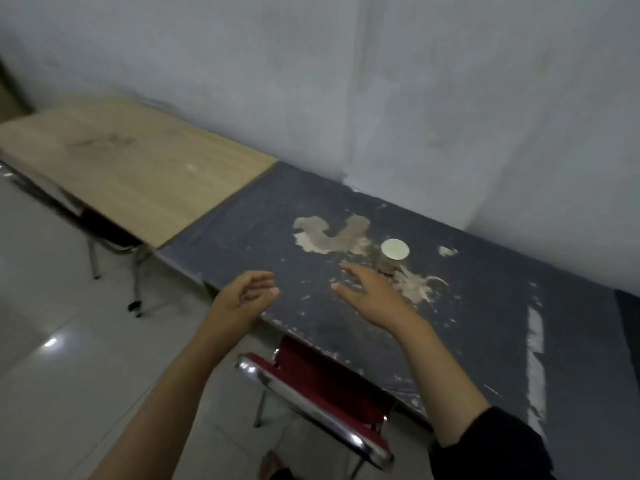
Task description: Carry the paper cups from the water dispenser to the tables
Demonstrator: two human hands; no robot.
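Observation:
One paper cup (394, 255) stands upright on the dark grey table (485, 306), beside patches where the surface has peeled. My right hand (369, 292) hovers just left of the cup and a little nearer to me, fingers spread, holding nothing and apart from the cup. My left hand (246, 299) floats at the table's front-left edge with its fingers loosely curled and nothing in it. No water dispenser is in view.
A light wooden table (131, 168) adjoins the dark one on the left, both against a white wall. A red chair with a chrome frame (311, 393) is tucked under the dark table's front edge. Shiny tiled floor (69, 375) spreads to the left.

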